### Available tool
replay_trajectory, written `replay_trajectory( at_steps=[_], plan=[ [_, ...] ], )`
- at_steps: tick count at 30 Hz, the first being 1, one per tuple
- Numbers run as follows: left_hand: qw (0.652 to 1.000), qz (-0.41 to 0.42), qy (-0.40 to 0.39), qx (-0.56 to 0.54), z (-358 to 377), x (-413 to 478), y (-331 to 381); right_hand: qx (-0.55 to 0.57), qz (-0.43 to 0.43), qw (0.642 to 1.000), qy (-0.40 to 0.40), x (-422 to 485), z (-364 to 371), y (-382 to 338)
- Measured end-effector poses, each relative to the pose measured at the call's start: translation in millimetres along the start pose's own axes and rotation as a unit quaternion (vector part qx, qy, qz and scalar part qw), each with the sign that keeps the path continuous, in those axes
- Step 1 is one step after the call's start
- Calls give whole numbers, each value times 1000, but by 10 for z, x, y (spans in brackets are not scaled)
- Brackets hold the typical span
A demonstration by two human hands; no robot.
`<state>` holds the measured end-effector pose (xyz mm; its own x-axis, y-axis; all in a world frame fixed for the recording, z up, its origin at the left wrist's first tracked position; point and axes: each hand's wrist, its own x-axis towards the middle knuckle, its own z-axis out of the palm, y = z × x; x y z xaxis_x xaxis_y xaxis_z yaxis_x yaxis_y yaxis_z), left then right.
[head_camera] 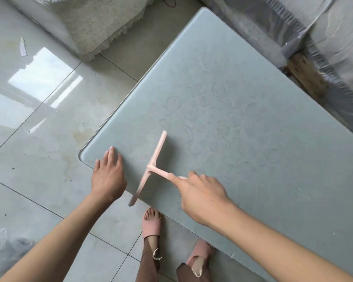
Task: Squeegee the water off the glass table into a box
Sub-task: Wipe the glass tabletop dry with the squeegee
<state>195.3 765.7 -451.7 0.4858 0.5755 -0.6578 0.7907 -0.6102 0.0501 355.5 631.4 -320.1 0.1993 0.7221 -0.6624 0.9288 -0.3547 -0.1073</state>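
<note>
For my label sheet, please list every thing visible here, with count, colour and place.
glass table: one, pale grey-green, middle and right
squeegee: one, pink, at the table's near edge
floor tiles: many, glossy pale grey, left and bottom
paper scrap: one, white, floor, upper left
plastic bag: one, clear, bottom left corner
fluffy cover: one, white, top left
plastic-wrapped furniture: one, grey, top right
slippers: two, pink, on the feet, bottom
left hand: one, flat on the table near its corner
right hand: one, grips the squeegee handle
</note>
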Motion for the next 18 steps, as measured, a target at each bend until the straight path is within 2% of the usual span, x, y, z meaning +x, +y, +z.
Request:
replay_trajectory(
  at_steps=[3, 6, 9, 11, 14, 18],
  plan=[
    [998, 6, -14, 60, -49, 48, 14, 11, 32, 999, -15, -92, 191, 124],
    [993, 15, -33, 112, -96, 67, 39, 0, 92, 994, -53, -456, 324, 597],
    [989, 9, -58, 135, -123, 44, 77, -39, 162, 979, -116, -818, 297, 1067],
    [988, 4, -68, 137, -131, 44, 106, -53, 183, 974, -123, -980, 260, 1176],
    [989, -3, -70, 133, -136, 72, 129, -37, 156, 983, -88, -993, 205, 949],
    [989, -10, -72, 127, -97, 94, 149, 4, 52, 999, -11, -511, 101, 334]
  ],
)
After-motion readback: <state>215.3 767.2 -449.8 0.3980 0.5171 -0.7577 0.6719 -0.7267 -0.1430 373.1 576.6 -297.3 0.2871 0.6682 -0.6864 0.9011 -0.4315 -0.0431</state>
